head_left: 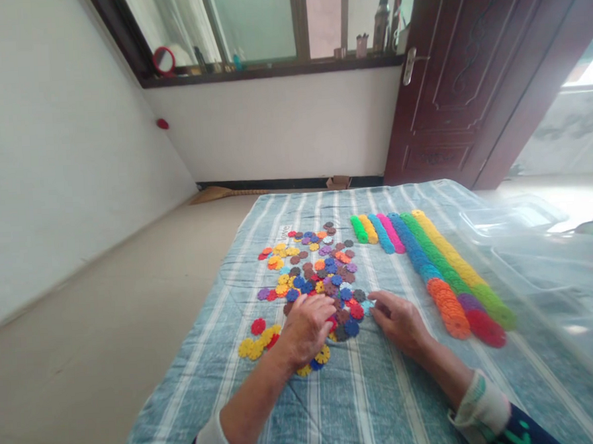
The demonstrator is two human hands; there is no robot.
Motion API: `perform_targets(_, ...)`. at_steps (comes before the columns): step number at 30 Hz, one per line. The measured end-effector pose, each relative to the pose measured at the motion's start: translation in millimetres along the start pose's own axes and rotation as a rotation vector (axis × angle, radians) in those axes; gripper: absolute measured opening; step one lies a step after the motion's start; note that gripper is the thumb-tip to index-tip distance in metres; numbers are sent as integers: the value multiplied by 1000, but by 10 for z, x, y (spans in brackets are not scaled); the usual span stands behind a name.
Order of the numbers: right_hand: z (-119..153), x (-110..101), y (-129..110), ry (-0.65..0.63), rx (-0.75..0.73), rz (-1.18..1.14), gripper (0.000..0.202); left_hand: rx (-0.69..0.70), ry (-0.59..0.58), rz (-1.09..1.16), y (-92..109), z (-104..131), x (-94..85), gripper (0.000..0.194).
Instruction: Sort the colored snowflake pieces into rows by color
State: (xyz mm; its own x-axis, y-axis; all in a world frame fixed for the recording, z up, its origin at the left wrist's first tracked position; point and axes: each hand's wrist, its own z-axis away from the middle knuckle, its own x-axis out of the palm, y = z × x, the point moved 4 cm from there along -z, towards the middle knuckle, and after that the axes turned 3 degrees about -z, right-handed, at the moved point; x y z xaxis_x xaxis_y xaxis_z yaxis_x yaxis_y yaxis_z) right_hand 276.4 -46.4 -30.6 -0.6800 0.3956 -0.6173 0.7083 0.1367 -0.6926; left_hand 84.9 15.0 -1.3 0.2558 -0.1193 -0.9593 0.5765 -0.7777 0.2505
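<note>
Left hand (pixel 309 322) over the disc pile (pixel 330 266), grip hidden! Right hand (pixel 398 317) half-curled by a pale-blue disc (pixel 366 308) (held? can't tell).

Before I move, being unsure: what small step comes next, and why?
Perhaps draw the light-blue disc clear with your right hand: it sits at the edge of the mixed pile, close by that hand, and colour-grouped rows lie farther right.

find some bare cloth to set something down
Bare striped cloth shows between the forearms; between the loose discs and the disc rows, beyond the right hand; and left of the loose discs. It is crowded around the left hand, amid the loose discs, and at right, with the disc rows and clear plastic containers.
</note>
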Motion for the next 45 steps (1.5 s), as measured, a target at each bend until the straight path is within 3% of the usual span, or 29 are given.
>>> perform_targets(6,5,16,6,-3,1,0,24,53,13,50,63,38,-53,18)
perform_targets(10,12,29,16,-3,-8,4,23,-70,89,-11,26,-53,-130,25)
perform_targets(14,22,38,30,1,-15,3,23,-155,1,-65,63,-89,-102,31)
perform_targets(21,14,25,12,-13,-10,-19,24,-44,-59,-26,190,155,-77,17)
perform_targets(26,7,19,-2,-8,-32,-9,23,-42,1,-53,79,218,-141,18)
perform_targets(34,24,37,-2,-11,-85,18,22,-199,28,-227,-194,-238,-179,18)
perform_targets(39,30,35,-33,-59,-106,51,24,-318,47,-292,-353,-336,-157,19)
perform_targets(45,-143,108,-280,-193,-90,214,31,-322,-4,-210,-406,-338,-172,17)
